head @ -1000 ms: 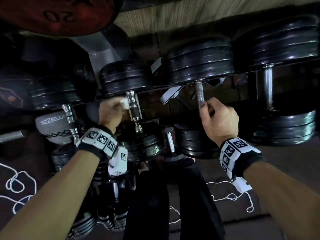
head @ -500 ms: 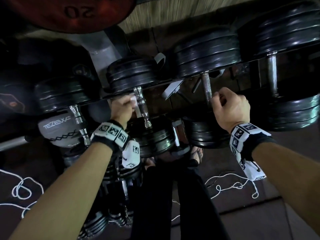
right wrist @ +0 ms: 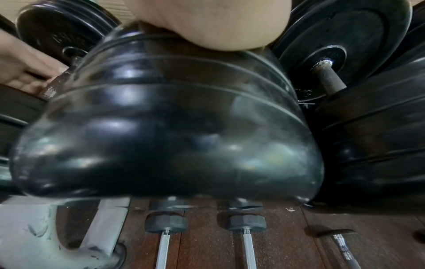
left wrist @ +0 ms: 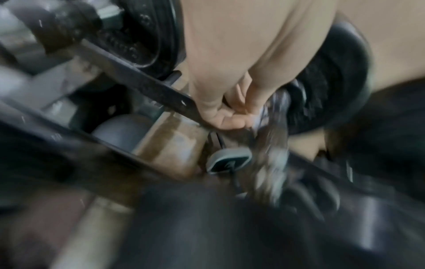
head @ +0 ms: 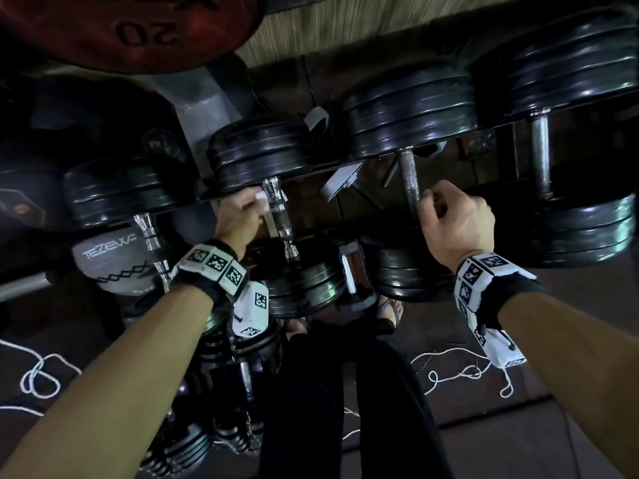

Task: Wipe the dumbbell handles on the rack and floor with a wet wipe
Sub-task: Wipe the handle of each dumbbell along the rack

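Note:
Black plate dumbbells lie across a dark rack rail [head: 311,167]. My left hand [head: 238,216] pinches a white wet wipe [head: 261,198] and presses it against the upper part of a chrome dumbbell handle [head: 280,219]. The left wrist view shows the curled fingers [left wrist: 227,118] with the pale wipe [left wrist: 264,112] on the blurred handle [left wrist: 271,149]. My right hand [head: 453,219] grips the rusty handle [head: 408,181] of the neighbouring dumbbell to the right. In the right wrist view that dumbbell's near plates [right wrist: 165,127] fill the picture, with my palm [right wrist: 218,23] above them.
A larger dumbbell [head: 541,153] lies at the right of the rack and a smaller chrome-handled one [head: 152,236] at the left. More dumbbells [head: 242,368], a grey ball [head: 110,261] and white cord [head: 460,371] lie on the floor. A red 20 plate [head: 145,29] sits at top left.
The head view has shifted a little. Both hands stay on their handles, and the wipe remains near the upper end of the chrome handle.

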Motion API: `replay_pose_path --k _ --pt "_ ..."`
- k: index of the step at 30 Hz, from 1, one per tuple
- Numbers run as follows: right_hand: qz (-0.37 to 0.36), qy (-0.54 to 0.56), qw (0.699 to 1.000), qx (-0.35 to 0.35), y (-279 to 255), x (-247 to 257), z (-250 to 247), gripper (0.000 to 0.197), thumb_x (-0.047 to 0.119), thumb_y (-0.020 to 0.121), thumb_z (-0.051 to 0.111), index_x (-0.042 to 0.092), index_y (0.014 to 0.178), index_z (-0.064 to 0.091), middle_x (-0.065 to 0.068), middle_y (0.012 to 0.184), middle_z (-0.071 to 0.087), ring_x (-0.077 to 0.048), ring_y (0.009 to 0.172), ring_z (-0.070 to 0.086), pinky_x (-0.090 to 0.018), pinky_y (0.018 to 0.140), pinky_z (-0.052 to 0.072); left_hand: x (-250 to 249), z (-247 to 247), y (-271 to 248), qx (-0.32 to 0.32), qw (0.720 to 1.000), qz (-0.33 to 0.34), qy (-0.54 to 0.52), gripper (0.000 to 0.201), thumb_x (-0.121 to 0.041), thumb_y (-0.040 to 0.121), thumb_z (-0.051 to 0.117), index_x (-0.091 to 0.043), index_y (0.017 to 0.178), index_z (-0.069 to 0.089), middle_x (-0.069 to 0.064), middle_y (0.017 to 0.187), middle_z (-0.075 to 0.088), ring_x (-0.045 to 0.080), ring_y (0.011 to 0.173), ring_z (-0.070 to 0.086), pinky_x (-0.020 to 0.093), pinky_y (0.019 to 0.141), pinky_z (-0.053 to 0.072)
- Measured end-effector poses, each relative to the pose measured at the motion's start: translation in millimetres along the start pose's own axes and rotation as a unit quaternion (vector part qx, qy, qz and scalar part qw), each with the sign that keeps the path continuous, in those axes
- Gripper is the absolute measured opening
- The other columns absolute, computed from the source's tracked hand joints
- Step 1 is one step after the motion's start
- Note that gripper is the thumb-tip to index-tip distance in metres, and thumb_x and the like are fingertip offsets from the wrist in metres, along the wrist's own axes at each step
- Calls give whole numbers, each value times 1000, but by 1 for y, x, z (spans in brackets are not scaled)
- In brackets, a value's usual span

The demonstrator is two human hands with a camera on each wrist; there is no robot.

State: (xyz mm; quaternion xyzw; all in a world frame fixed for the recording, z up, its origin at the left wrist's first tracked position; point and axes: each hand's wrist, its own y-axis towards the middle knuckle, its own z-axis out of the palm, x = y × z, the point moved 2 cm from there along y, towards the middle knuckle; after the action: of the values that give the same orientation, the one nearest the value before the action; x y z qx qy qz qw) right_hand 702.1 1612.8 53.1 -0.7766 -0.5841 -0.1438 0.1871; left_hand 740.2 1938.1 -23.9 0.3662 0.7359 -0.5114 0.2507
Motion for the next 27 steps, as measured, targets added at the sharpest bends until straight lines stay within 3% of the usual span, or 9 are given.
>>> replay_pose_path --k 2,4,7,10,14,19,21,24,27 --pt "2 -1 1000 2 0 0 0 32 40 92 45 13 83 59 6 52 42 -39 60 57 -33 61 34 12 2 -12 29 997 4 74 22 -7 93 61 -9 114 69 3 103 70 14 93 63 20 85 44" --pt "2 -3 1000 5 0 0 1 33 41 92 44 14 85 60 6 52 42 -39 59 57 -33 61 35 34 2 -33 73 988 -8 137 12 -12 94 63 -12 103 71 1 105 70 14 98 62 18 86 40" --pt "-2 -6 1000 5 0 1 0 31 39 93 45 13 85 60 -5 58 54 -42 63 59 -38 62 45 45 1 -46 120 983 -13 138 8 -14 95 63 -16 98 70 0 96 71 11 89 62 15 78 43" --pt "0 -15 1000 0 0 3 0 30 36 95 48 10 81 56 -10 61 56 -45 64 58 -42 62 47 27 -2 -19 98 994 -4 46 21 -2 91 63 -21 83 68 -13 73 69 0 70 60 20 75 45" --pt "17 -22 1000 8 1 2 0 29 33 96 53 10 78 53 -2 58 48 -43 63 57 -38 60 41 9 0 17 40 995 -53 -76 24 -2 94 59 -5 116 68 -3 82 68 6 67 58 19 61 45" --pt "12 -27 1000 2 0 3 0 30 36 95 50 10 81 55 -4 58 51 -41 62 58 -34 60 37 22 -14 -11 64 997 31 -27 25 -10 95 62 -25 113 68 -5 102 72 5 91 64 25 92 49" --pt "18 -30 999 6 0 4 0 28 34 96 52 11 81 55 -4 58 51 -41 62 58 -34 60 37 23 -17 -11 71 997 43 -3 28 -5 95 60 -21 117 67 1 114 70 9 102 64 28 101 47" --pt "24 -29 999 7 0 5 0 28 34 96 52 10 80 55 0 55 47 -40 61 56 -34 60 36 11 -5 1 62 997 33 12 32 -7 97 58 -5 130 61 4 123 64 9 109 59 30 104 46" --pt "28 -28 999 5 0 5 -1 29 35 95 50 9 82 58 0 55 49 -38 60 55 -32 61 33 7 4 -4 48 998 36 1 30 -6 99 56 -9 128 61 -4 114 65 -6 98 60 15 96 46"
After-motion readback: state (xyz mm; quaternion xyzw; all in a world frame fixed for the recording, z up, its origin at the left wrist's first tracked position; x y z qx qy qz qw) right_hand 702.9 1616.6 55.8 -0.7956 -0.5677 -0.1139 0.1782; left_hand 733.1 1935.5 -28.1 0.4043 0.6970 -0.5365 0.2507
